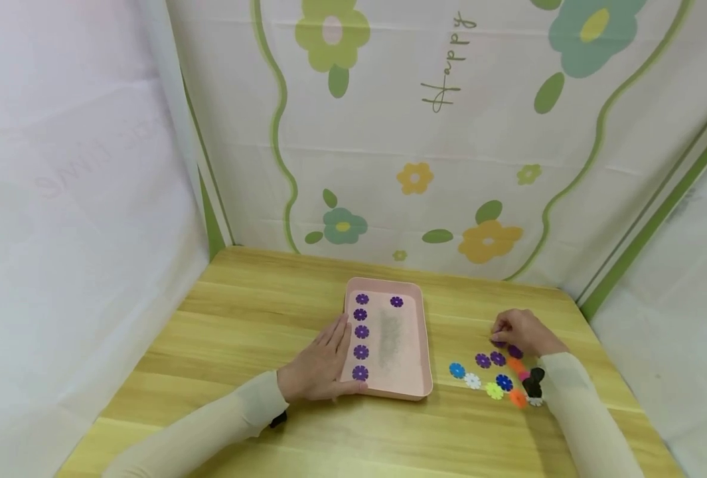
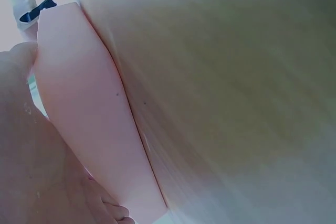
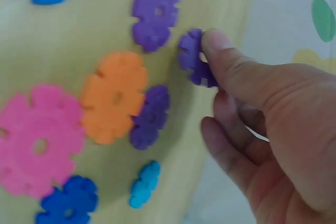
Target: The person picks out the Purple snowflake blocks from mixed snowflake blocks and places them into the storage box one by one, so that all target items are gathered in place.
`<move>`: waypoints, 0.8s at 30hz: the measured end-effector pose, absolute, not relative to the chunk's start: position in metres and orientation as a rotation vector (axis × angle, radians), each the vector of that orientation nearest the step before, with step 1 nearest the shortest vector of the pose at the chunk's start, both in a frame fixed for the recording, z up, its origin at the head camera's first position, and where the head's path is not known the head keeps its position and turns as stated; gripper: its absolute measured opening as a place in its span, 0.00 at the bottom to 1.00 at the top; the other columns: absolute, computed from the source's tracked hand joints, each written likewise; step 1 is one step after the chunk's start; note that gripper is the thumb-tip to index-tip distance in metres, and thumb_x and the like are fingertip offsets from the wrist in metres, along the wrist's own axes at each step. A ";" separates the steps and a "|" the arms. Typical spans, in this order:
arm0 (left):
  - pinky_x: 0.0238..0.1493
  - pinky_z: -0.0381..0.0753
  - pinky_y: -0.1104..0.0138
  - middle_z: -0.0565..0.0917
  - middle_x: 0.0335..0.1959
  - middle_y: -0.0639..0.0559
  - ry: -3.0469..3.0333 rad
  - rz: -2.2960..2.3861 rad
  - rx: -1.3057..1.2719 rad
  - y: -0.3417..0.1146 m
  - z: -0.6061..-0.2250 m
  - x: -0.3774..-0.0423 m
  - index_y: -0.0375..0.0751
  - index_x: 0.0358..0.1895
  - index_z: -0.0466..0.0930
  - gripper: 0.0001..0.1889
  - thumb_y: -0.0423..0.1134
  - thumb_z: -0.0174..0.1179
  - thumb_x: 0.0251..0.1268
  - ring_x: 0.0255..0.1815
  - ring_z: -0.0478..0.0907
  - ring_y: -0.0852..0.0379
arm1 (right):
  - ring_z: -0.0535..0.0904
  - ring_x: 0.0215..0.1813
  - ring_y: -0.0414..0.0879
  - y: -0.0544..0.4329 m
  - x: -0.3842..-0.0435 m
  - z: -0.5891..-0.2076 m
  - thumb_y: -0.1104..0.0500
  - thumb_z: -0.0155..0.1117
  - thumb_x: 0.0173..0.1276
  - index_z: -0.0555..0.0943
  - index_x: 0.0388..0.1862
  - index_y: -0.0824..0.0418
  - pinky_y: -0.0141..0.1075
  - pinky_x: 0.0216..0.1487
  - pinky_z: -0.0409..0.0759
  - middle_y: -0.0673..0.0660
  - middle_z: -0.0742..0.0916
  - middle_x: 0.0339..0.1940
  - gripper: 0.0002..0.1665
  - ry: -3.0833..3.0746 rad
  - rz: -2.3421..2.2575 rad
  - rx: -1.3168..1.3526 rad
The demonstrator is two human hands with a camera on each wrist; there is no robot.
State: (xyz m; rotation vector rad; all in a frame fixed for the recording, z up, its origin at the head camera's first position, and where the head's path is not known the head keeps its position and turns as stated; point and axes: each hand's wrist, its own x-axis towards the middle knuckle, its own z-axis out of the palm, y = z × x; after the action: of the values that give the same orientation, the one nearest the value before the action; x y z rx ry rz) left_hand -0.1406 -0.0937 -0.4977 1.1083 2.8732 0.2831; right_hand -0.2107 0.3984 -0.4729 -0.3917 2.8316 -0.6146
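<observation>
My left hand [image 1: 317,365] rests along the left side of a pink tray [image 1: 409,372], its fingers straight and the thumb at the near edge. In the left wrist view the tray's outer wall [image 2: 89,87] shows beside the hand. Several purple notched plastic discs [image 1: 361,332] form a column down the tray's left side; one more purple disc [image 1: 396,301] lies at its far right. To the right of the tray, my right hand [image 1: 526,332] pinches a purple notched disc [image 3: 194,59] between thumb and fingers, over the loose pieces.
Loose discs lie on the wooden table [image 1: 257,299] by the right hand, among them an orange disc [image 3: 115,98], a pink disc [image 3: 39,140], a light blue disc [image 1: 457,370] and a white disc [image 1: 472,380]. A flower-printed cloth [image 1: 377,126] stands behind the table.
</observation>
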 end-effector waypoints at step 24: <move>0.88 0.53 0.48 0.40 0.86 0.25 2.848 0.271 1.104 -0.093 -0.492 -0.141 0.23 0.83 0.44 0.61 0.79 0.42 0.72 0.89 0.40 0.33 | 0.74 0.28 0.42 0.360 -0.234 -0.446 0.56 0.59 0.83 0.84 0.37 0.65 0.33 0.33 0.77 0.59 0.84 0.27 0.16 2.583 -0.882 -0.469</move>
State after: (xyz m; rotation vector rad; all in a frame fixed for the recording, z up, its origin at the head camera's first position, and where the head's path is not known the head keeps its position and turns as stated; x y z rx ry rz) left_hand -0.1405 -0.0933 -0.4917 1.1042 2.8478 0.2708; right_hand -0.2339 0.3598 -0.4460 -0.4690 2.5832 -0.8817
